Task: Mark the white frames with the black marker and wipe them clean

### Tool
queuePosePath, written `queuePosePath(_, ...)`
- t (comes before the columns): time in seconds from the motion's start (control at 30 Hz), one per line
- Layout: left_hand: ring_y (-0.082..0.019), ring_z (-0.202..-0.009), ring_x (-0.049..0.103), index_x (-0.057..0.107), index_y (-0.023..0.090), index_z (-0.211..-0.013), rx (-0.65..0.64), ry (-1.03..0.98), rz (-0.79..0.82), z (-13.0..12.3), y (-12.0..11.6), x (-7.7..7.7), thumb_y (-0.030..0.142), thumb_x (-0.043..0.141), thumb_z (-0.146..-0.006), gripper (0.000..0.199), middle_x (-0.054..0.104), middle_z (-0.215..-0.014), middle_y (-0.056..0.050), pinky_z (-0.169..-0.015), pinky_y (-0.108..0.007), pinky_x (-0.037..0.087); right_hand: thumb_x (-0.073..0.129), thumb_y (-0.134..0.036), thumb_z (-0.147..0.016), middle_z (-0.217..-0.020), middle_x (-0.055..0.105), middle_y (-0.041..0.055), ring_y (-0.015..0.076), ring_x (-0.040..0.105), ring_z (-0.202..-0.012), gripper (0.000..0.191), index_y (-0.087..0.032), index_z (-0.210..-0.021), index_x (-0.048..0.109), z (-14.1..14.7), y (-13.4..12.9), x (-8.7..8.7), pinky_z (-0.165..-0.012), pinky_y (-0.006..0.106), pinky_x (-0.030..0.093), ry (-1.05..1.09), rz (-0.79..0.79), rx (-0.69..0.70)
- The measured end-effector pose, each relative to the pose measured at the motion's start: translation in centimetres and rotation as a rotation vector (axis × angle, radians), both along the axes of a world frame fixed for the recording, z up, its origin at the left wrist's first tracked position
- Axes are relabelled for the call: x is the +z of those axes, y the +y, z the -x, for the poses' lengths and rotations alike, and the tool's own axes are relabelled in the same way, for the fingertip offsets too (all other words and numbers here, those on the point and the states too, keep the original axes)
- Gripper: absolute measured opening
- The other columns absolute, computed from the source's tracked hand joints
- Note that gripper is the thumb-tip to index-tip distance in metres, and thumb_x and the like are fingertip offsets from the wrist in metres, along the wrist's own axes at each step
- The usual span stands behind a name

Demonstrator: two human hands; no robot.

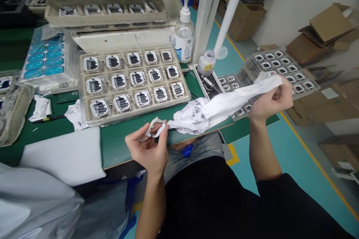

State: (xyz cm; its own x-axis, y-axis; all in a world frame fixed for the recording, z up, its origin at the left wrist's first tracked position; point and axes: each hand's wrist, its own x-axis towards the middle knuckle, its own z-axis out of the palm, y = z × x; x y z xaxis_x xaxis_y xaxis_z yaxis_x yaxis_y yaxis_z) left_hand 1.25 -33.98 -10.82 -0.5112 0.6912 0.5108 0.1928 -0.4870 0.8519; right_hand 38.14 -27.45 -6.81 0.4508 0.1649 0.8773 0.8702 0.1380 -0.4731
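Note:
My left hand (150, 145) pinches a small white frame (156, 127), a rounded square ring with an open middle, above the table's front edge. The narrow end of a white cloth (221, 110) meets the frame at my left fingertips. Out to the right, my right hand (273, 99) is closed on the cloth's other end and holds it raised. Dark smudges mark the cloth's bunched middle. Behind my left hand lies a plastic tray (110, 115) with rows of similar white parts, dark in their centres.
Stacked trays (106, 18) stand at the back, beside a pump bottle (184, 30). A small box (201, 78) holds a squat bottle (206, 62) and tubes. More trays (280, 68) sit at right. A white pad (63, 155) and a person's grey sleeve (33, 201) are at left.

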Motion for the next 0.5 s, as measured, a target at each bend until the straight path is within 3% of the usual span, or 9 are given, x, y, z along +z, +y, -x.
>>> queuePosePath(0.07,-0.022,-0.088,0.091,0.068,0.020,-0.123,0.004,-0.006,-0.003,0.0,0.0,0.1,0.046,0.107,-0.093,0.055,0.073,-0.094,0.004,-0.097,-0.049,0.083,0.047,-0.060,-0.126,-0.128,0.079,0.0153,0.0414,0.081,-0.109,0.045,-0.032,-0.142,0.078,1.0,0.9,0.7,-0.087,0.065,0.067,0.004,0.038,0.051)
queuePosePath(0.17,-0.022,-0.089,0.092,0.068,0.020,-0.124,-0.018,-0.010,-0.014,0.1,0.0,0.1,0.042,0.105,-0.096,0.052,0.077,-0.096,0.003,-0.095,-0.046,0.083,0.044,-0.058,-0.128,-0.138,0.079,0.0201,0.0413,0.080,-0.120,0.048,-0.028,-0.146,0.076,2.7,3.1,2.1,-0.095,0.066,0.068,-0.021,0.092,0.136)
queuePosePath(0.3,-0.025,-0.093,0.095,0.067,0.021,-0.127,-0.042,0.012,0.005,0.2,0.0,-0.3,0.042,0.103,-0.097,0.051,0.082,-0.098,0.001,-0.095,-0.046,0.083,0.037,-0.054,-0.130,-0.139,0.080,0.0207,0.0369,0.074,-0.131,0.053,-0.025,-0.148,0.077,4.4,7.3,3.7,-0.105,0.061,0.067,-0.118,0.255,0.236)
queuePosePath(0.4,-0.026,-0.094,0.095,0.067,0.022,-0.128,-0.039,0.004,0.031,0.2,0.0,-0.7,0.045,0.102,-0.098,0.052,0.084,-0.098,0.000,-0.096,-0.047,0.083,0.034,-0.054,-0.130,-0.131,0.081,0.0155,0.0384,0.073,-0.132,0.054,-0.030,-0.156,0.074,5.1,10.3,4.0,-0.103,0.063,0.066,-0.245,0.384,0.203)
queuePosePath(0.5,-0.027,-0.094,0.096,0.067,0.022,-0.128,-0.044,-0.007,0.045,0.1,-0.1,-0.9,0.045,0.102,-0.097,0.052,0.085,-0.097,-0.001,-0.094,-0.046,0.083,0.040,-0.056,-0.130,-0.126,0.082,0.0148,0.0386,0.067,-0.135,0.049,-0.030,-0.153,0.074,5.5,12.0,4.1,-0.111,0.065,0.060,-0.391,0.491,0.196)
